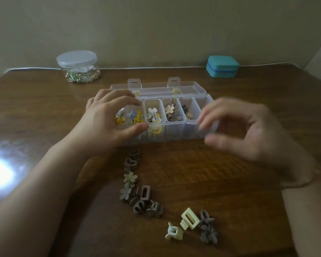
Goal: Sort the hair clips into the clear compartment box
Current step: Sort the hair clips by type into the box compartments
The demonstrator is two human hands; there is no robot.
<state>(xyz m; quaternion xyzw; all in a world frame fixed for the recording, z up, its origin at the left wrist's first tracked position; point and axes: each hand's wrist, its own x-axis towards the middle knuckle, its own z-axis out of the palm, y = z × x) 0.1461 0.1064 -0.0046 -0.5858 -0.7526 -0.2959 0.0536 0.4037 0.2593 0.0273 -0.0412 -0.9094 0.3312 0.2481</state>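
- The left hand (107, 115) is clamped on the left end of the clear compartment box (174, 130), fingers over the far rim and thumb pressed to the near wall, steadying it.
- The right hand (248, 130) hovers just off the box's right end, fingers loosely curled and spread; it is blurred, and nothing shows between the fingers, so it looks empty.
- The box sits mid-counter (193, 173) with its long axis running left to right and its lid (156, 88) folded back behind. Four compartments already hold clips; the rightmost is hidden by the right hand.
- Unsorted hair clips lie on the near side of the box, toward the person: a brown line of flower and claw shapes (135, 186) running down from the box's left half, and a cream and grey cluster (193, 227) nearer the right forearm.
- The next pick seems to call for the free right hand to draw back toward the body and downward; the cream cluster lies closest to it.
- A lidded jar (77, 66) and a teal case (222, 66) stand well apart at the back.
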